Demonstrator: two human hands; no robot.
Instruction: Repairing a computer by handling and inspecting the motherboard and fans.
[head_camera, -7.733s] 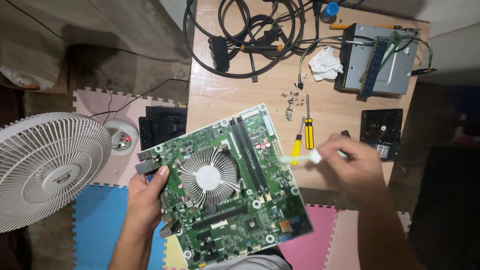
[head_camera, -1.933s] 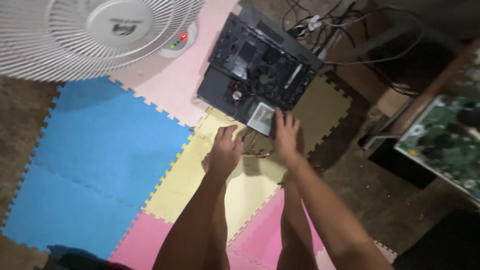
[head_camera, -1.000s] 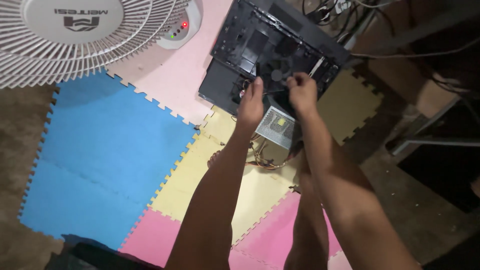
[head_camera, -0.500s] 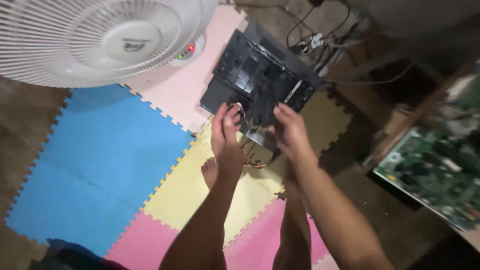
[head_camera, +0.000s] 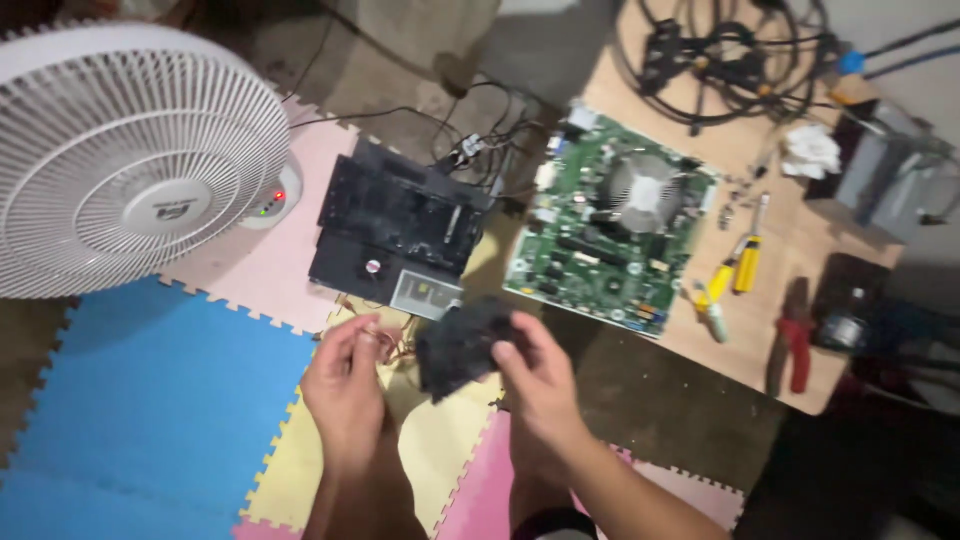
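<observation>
Here, label by label:
Hard to make out: the dark part (head_camera: 462, 345) in the right hand (head_camera: 535, 375) is blurred; it reads as a flat black piece, its kind unclear. Thin reddish wires (head_camera: 385, 345) run by the left hand (head_camera: 345, 385), their ends lost in blur.
Cut off: both forearms leave the bottom edge; the white fan (head_camera: 130, 160) is cropped at the left.
Fingers: right fingers curl around the dark part's right edge, pinching it; left fingers are bent together at the wires, though whether they grip them I cannot tell.
Where: the part is held above the yellow foam mat (head_camera: 420, 470), just below the open black computer case (head_camera: 395, 235).
Room: blue mat (head_camera: 140, 400) lies bare to the left; the wooden table (head_camera: 790, 230) with the green motherboard (head_camera: 610, 235) stands to the right.
Axis: the part tilts, long side running lower-left to upper-right.
</observation>
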